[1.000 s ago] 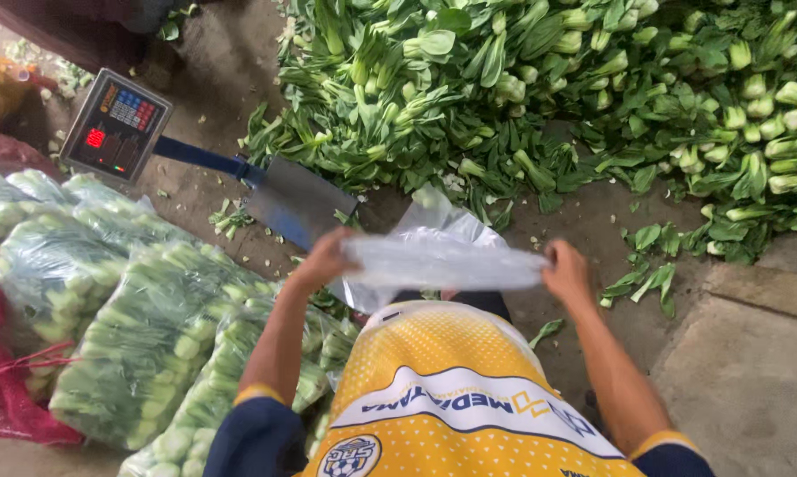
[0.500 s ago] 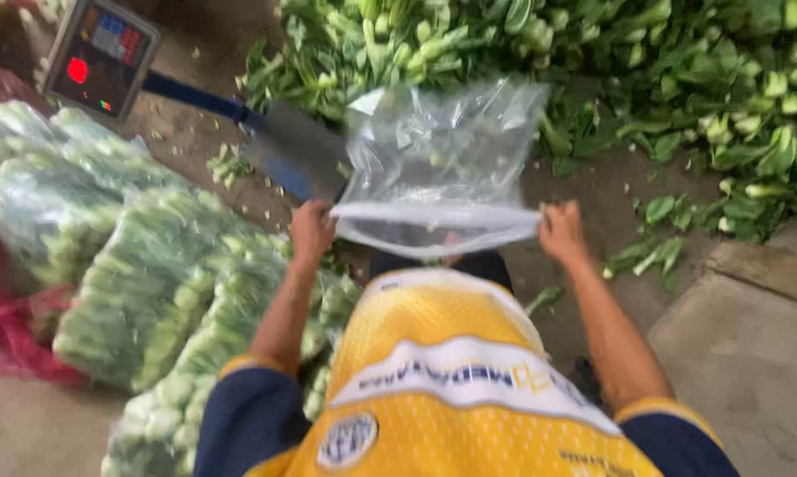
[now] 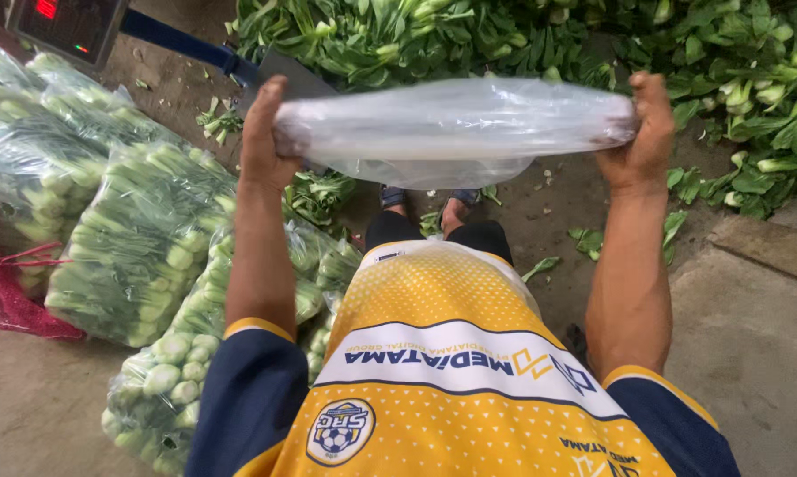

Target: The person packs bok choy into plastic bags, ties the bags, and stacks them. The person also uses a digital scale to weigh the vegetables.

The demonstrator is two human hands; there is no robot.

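I hold a clear plastic bag stretched out flat in front of my chest. My left hand grips its left end and my right hand grips its right end, both raised well above the ground. The bag looks empty and sags slightly in the middle. Beyond it lies a big heap of loose green leafy vegetables. My feet in sandals show under the bag.
Several filled clear bags of green vegetables lie on the ground at my left, next to a red mesh sack. A weighing scale with a red display and metal platform stands at the top left. Concrete floor lies at right.
The bag hung open and puffed up half a second ago; now it is pulled flat and taut between my hands, which have risen and spread wider apart.
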